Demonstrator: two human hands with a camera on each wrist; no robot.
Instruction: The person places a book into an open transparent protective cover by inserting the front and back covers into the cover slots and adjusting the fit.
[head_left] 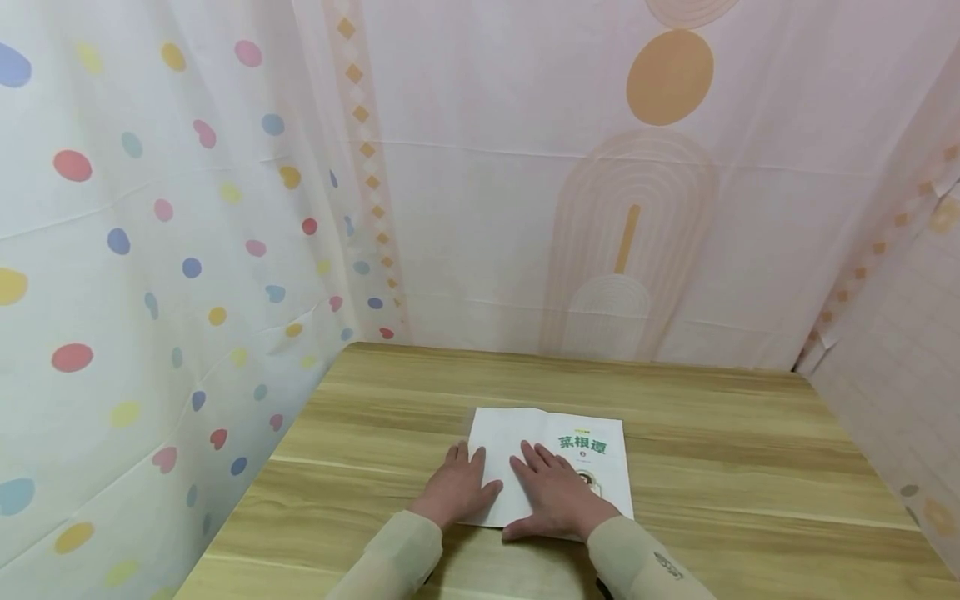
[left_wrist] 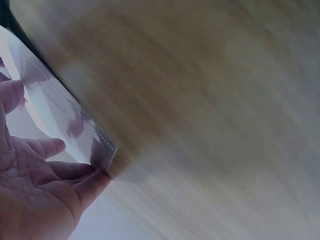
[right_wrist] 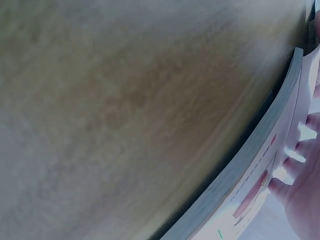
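An open book [head_left: 514,421] lies on the table, its left page plain white. Large green characters and a small drawing mark its right page [head_left: 611,454]. My left hand [head_left: 456,490] rests on the left page near its outer edge. My right hand [head_left: 557,498] presses with spread fingers across the middle and the right page, covering part of the drawing. In the left wrist view, my left hand [left_wrist: 40,190] touches a glossy sheet [left_wrist: 47,95] at the book's edge. The right wrist view shows the thick page block [right_wrist: 245,155] beside my right hand's fingers [right_wrist: 295,170].
The wooden table [head_left: 750,467] reaches beyond the book on both sides and behind it. A dotted cloth [head_left: 225,208] hangs along the left, a patterned curtain [head_left: 465,208] behind the back edge, and another cloth [head_left: 892,375] on the right.
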